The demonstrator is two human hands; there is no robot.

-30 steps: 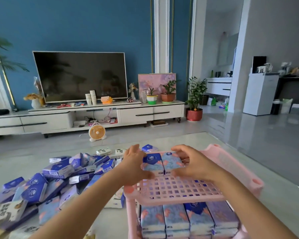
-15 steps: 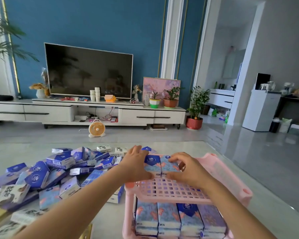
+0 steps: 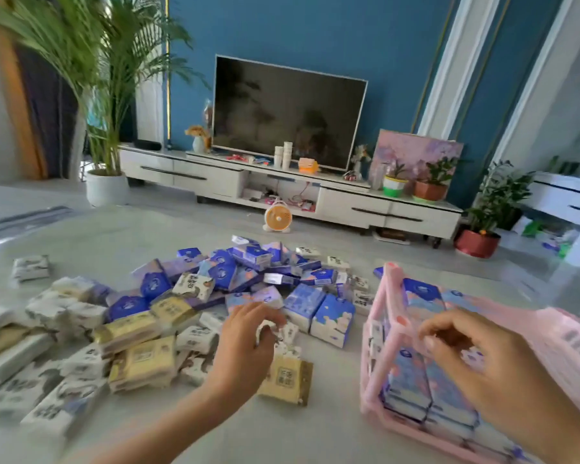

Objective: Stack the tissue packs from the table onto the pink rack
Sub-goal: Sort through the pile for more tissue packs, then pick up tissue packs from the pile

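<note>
A pink plastic rack (image 3: 375,333) stands at the right of the pale table. Blue tissue packs (image 3: 411,376) fill its lower shelf, and two more (image 3: 423,292) lie at the far end of its top shelf. My right hand (image 3: 479,360) hovers over the top shelf with loosely curled fingers and holds nothing. A big loose pile of blue, white and yellow tissue packs (image 3: 221,272) covers the table to the left. My left hand (image 3: 245,346) reaches over the near part of that pile, fingers arched above small white packs, beside a yellow pack (image 3: 287,380).
Two blue packs (image 3: 318,313) stand upright between my left hand and the rack. Beyond the table's far edge are a small orange fan (image 3: 278,217), a white TV cabinet (image 3: 355,205), a potted palm (image 3: 106,192) and a red plant pot (image 3: 476,242).
Both hands have left the two packs on the top shelf. My left hand has swung left over the pile. The view has turned left and down.
</note>
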